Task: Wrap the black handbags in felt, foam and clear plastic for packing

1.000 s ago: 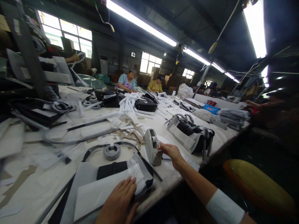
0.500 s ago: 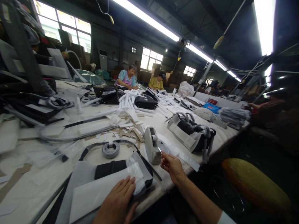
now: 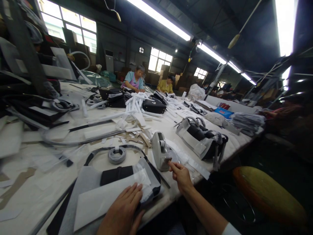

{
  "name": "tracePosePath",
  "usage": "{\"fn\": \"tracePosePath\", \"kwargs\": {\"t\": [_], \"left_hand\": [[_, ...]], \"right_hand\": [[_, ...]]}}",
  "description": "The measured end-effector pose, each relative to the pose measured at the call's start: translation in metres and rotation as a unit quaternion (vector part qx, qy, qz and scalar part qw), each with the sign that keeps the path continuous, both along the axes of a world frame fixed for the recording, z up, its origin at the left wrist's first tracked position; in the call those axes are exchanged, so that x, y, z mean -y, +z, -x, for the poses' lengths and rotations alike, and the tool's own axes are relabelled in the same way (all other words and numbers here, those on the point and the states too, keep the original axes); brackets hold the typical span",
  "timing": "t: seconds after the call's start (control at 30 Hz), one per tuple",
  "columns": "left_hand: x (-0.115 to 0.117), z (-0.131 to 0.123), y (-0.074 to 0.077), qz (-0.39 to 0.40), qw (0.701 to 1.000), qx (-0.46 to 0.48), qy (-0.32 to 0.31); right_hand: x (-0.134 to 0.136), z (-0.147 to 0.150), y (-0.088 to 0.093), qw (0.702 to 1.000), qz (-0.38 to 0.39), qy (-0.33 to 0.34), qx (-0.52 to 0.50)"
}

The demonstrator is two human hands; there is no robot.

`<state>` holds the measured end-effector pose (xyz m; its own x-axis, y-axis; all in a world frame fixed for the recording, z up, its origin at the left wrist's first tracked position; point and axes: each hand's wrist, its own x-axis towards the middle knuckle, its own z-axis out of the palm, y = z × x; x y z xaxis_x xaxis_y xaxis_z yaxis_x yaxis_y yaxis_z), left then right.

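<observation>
A black handbag [image 3: 116,175] lies at the near table edge, partly wrapped in thin white sheeting, with a white padding sheet [image 3: 97,201] along its near side. My left hand [image 3: 127,204] rests flat on that sheet, fingers stretched out. To the right of the bag stands a grey tape dispenser [image 3: 160,153]. At its front cutting edge, my right hand [image 3: 181,174] pinches the end of the adhesive tape between thumb and forefinger; the tape itself is barely visible now. The bag's strap arches behind it, with a wrapped grey coil [image 3: 116,155] inside the arch.
Another wrapped black bag [image 3: 201,138] sits to the right of the dispenser. Brown and white paper scraps [image 3: 137,138] lie behind it. Several white rolls [image 3: 135,101] and more bags cover the far table. Two people work across it. A yellowish stool [image 3: 266,192] stands at right.
My right hand has moved slightly down against the dispenser's front; the bright tape strip seen before at its fingers no longer shows. My left hand stays on the sheet. The view has shifted slightly.
</observation>
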<state>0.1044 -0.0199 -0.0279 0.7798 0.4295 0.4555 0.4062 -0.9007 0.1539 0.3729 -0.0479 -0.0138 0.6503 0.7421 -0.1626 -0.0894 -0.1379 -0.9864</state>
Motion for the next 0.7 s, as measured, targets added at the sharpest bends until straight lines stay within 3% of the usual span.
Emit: {"fn": "tracePosePath", "kwargs": {"t": [0.13,0.23,0.33,0.43,0.7], "left_hand": [[0.000,0.001,-0.003,0.017,1.000,-0.001,-0.002],[0.001,0.002,-0.003,0.047,0.999,-0.006,-0.001],[0.003,0.001,0.001,0.095,0.995,-0.016,0.002],[0.004,0.000,0.005,0.124,0.992,-0.020,0.002],[0.003,-0.001,0.009,0.178,0.984,-0.011,-0.003]], "right_hand": [[0.014,-0.002,0.017,0.993,0.029,0.097,0.066],[0.015,0.003,0.043,0.944,0.058,0.270,0.182],[-0.001,0.014,0.069,0.844,0.061,0.437,0.304],[-0.030,0.029,0.081,0.738,0.035,0.543,0.401],[-0.106,0.064,0.071,0.503,0.070,0.678,0.532]]}}
